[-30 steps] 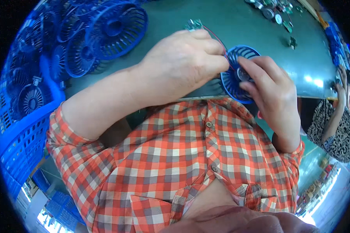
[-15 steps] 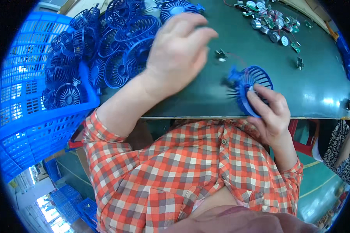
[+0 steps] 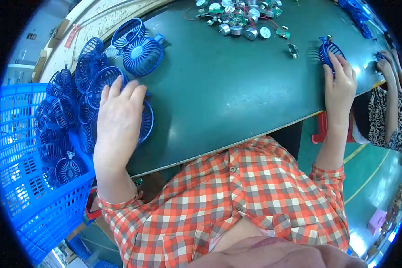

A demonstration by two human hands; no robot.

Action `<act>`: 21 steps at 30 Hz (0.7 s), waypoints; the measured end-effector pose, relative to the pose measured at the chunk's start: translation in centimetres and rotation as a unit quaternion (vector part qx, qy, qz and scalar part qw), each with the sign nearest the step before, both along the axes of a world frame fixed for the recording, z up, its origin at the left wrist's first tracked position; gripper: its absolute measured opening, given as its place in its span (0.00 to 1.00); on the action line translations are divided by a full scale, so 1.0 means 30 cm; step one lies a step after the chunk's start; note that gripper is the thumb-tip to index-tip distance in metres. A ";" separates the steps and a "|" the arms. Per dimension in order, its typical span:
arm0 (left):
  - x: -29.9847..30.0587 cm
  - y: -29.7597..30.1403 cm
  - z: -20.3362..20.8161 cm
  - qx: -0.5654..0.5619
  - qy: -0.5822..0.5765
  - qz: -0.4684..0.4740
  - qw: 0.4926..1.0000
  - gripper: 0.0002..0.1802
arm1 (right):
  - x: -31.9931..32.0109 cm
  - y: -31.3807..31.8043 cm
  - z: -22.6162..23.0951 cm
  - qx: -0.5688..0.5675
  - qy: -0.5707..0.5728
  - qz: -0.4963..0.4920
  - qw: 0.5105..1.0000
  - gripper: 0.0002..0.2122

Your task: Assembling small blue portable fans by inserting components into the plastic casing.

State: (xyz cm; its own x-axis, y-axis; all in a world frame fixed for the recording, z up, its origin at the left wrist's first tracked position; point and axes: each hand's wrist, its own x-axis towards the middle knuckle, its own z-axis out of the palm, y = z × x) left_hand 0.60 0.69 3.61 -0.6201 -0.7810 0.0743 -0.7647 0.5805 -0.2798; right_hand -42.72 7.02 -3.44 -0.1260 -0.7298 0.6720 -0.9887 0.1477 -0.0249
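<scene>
Our left hand (image 3: 118,120) lies flat, fingers (image 3: 120,91) released and spread, on a round blue plastic fan grille (image 3: 144,123) at the edge of the dark green bench (image 3: 228,85). More blue grilles (image 3: 140,53) lie piled just beyond and to the left of those fingers, spilling from a blue plastic crate (image 3: 18,147). Our right hand (image 3: 340,87) rests well apart, its fingers laid over another blue fan grille (image 3: 327,51), pressing it rather than clenched. Small silver motors and wired parts (image 3: 241,20) lie scattered beyond, between both hands.
</scene>
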 end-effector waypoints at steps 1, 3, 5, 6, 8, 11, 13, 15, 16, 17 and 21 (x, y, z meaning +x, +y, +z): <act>-0.003 -0.001 -0.017 -0.007 -0.001 0.000 1.000 0.17 | 0.020 -0.001 0.010 -0.002 0.003 -0.004 1.000 0.14; -0.010 0.008 -0.022 -0.022 0.008 -0.003 1.000 0.17 | 0.083 -0.015 0.024 -0.030 -0.013 0.061 0.998 0.15; -0.016 0.014 -0.026 -0.035 0.041 0.003 0.999 0.15 | 0.148 -0.053 0.036 0.009 -0.044 0.138 0.989 0.17; -0.026 0.011 -0.029 -0.038 0.042 0.001 0.998 0.15 | 0.163 -0.070 0.050 0.027 -0.042 0.167 0.985 0.17; -0.039 0.005 -0.035 -0.071 0.117 -0.035 0.990 0.14 | 0.163 -0.105 0.059 0.057 -0.025 0.176 0.982 0.16; -0.064 0.020 -0.050 -0.051 0.197 -0.056 0.977 0.17 | 0.160 -0.172 0.067 0.079 0.020 0.203 0.976 0.15; -0.076 0.030 -0.081 0.015 0.297 -0.079 0.951 0.18 | 0.161 -0.211 0.068 0.069 0.051 0.211 0.974 0.14; -0.087 0.045 -0.116 0.128 0.369 -0.039 0.920 0.16 | 0.158 -0.256 0.067 0.161 0.006 0.174 0.971 0.11; -0.090 0.045 -0.125 0.178 0.384 -0.021 0.906 0.15 | 0.157 -0.276 0.068 0.159 0.009 0.175 0.972 0.11; -0.094 0.034 -0.134 0.207 0.384 0.002 0.900 0.14 | 0.156 -0.296 0.070 0.151 -0.049 0.182 0.970 0.09; -0.084 0.001 -0.180 0.288 0.483 0.068 0.824 0.14 | 0.126 -0.427 0.105 0.081 -0.195 0.256 0.943 0.09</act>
